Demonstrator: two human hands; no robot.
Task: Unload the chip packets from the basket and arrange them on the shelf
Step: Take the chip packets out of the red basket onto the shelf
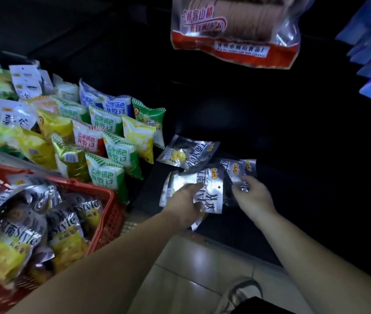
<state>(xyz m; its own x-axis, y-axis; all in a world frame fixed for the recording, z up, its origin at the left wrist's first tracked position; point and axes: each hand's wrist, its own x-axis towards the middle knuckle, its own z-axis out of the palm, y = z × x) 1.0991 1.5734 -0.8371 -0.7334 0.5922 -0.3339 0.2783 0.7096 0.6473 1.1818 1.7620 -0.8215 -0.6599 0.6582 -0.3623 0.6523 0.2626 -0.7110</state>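
Fingers (191,188) of left hand (185,206) grip a silver packet (211,189); right hand (256,196) seemingly pinches a half-hidden second packet (236,171).

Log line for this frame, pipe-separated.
phase: shelving | left hand: grips silver packet | right hand: pinches second packet | shelf: third packet lying | basket: many packets inside

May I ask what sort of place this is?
Probably a small grocery shop: rows of snack packets on a shelf, a red basket of silver chip packets, and a bag of biscuits above.
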